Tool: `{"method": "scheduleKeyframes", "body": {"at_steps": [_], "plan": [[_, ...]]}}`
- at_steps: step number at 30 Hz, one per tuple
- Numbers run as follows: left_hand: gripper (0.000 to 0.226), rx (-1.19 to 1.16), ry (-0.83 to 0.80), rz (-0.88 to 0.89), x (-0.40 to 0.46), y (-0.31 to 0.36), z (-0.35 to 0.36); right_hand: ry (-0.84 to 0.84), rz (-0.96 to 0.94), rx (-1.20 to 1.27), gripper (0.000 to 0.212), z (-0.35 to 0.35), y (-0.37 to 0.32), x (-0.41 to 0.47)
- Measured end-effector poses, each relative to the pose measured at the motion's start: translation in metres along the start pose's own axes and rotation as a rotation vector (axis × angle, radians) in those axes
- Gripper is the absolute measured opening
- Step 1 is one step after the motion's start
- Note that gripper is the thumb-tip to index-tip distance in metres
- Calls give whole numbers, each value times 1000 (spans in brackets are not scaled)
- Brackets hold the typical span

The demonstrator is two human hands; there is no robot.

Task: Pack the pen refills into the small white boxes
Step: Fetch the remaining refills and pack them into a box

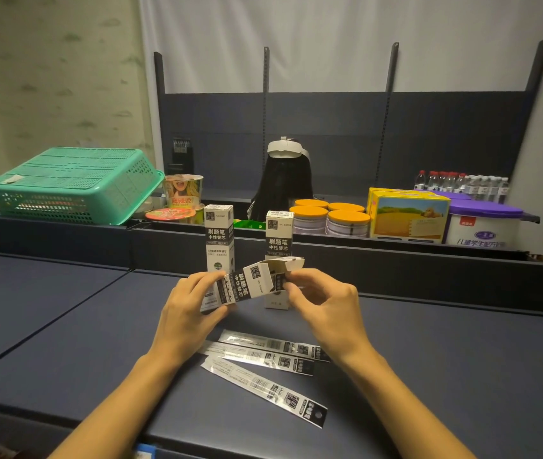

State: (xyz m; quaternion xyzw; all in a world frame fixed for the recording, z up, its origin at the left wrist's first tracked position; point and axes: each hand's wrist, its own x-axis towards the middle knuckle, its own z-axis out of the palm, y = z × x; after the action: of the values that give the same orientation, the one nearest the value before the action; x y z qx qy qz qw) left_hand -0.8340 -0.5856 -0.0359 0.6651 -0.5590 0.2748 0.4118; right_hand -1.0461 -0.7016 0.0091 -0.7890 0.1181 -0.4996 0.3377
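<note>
Above the middle of the dark blue counter (429,376), the left hand (185,313) grips the lower end of a small white refill box (247,286), held tilted. The right hand (326,309) pinches its open flap end, fingers curled and hiding the opening. Three packaged pen refills (263,369) lie near the counter's front edge, partly covered by the wrists. Two upright boxes (219,240) stand behind.

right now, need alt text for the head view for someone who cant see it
Both hands hold a small white box tilted above a dark table, the right hand at its open flap, the left hand gripping its base. Three pen refill packets lie below; two boxes stand behind.
</note>
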Motion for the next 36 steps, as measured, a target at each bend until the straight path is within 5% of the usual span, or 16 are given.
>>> {"method": "scheduleKeyframes", "body": {"at_steps": [21,36], "plan": [[70,1,0,-1,-2,-3,0,5,-68,-95,21,5,2,-1],[70,16,-3,17,0,-3,2,-149,-109,-142,27,10,2,-2]]}}
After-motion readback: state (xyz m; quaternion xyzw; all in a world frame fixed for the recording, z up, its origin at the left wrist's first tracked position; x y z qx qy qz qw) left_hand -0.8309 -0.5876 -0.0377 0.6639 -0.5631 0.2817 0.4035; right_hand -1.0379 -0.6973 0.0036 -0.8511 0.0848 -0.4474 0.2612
